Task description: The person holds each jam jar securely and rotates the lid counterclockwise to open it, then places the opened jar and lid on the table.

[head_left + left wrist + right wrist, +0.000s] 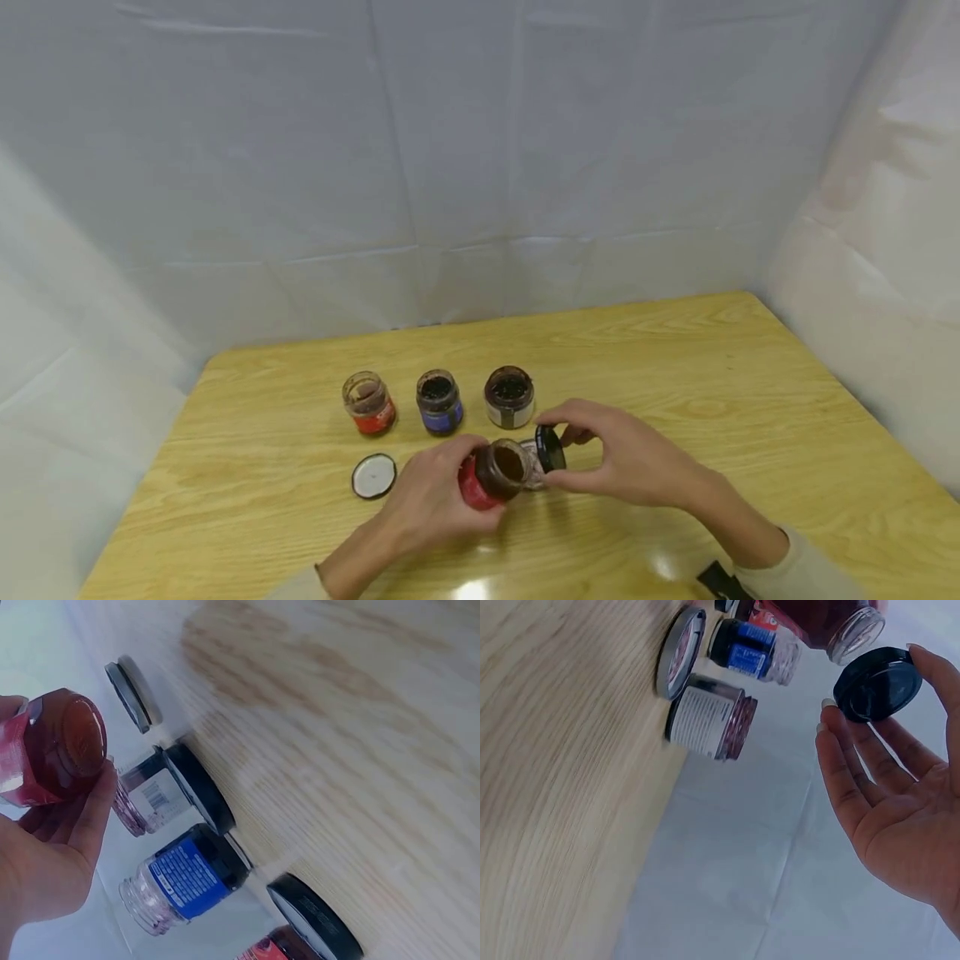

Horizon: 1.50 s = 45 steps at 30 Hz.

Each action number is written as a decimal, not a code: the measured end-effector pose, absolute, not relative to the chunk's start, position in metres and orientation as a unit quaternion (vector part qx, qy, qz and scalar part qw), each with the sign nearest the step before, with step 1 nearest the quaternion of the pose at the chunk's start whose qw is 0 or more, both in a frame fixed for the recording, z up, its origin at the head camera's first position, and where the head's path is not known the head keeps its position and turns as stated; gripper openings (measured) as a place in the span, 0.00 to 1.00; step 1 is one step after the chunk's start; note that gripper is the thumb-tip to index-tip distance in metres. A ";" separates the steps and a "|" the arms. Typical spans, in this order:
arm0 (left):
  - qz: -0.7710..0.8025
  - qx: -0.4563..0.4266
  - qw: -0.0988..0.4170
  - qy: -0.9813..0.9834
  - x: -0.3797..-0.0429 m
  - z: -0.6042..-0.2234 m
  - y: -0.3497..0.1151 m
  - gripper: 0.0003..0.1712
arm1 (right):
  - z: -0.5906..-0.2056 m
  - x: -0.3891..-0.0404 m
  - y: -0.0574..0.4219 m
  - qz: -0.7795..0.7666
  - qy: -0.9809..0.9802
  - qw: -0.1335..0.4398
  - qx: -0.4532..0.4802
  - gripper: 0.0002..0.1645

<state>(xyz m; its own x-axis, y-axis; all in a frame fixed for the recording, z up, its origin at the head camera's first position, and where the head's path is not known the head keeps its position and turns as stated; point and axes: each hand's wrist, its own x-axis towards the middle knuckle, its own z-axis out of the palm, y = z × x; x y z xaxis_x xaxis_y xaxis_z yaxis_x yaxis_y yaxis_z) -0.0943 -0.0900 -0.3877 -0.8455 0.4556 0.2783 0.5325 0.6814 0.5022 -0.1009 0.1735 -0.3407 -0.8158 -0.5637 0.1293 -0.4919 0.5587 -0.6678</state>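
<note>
My left hand grips a glass jar with a red label, tilted with its uncovered mouth toward the right. A dark reddish-brown content coats the inside of this jar in the left wrist view. My right hand pinches a black jar lid by its rim between thumb and fingers, right beside the jar's mouth. In the right wrist view the lid stands a little apart from the jar. Behind the held lid, another lid lies on the table, partly hidden.
Three uncovered jars stand in a row farther back: a red-labelled jar, a blue-labelled jar and a white-labelled jar. Left of my left hand lies an upturned lid with a pale inside. The wooden table meets white sheeting behind.
</note>
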 end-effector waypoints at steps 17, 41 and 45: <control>-0.374 -0.245 0.027 -0.894 -0.111 -0.381 -0.060 0.35 | -0.346 -0.103 0.209 -0.387 0.884 0.070 -0.252 0.35; -0.418 -0.223 -0.004 -0.880 -0.154 -0.375 -0.003 0.33 | -0.363 -0.108 0.234 -0.408 0.883 0.079 -0.217 0.33; -0.432 -0.212 -0.014 -0.876 -0.160 -0.375 0.006 0.32 | -0.367 -0.109 0.235 -0.413 0.881 0.078 -0.218 0.32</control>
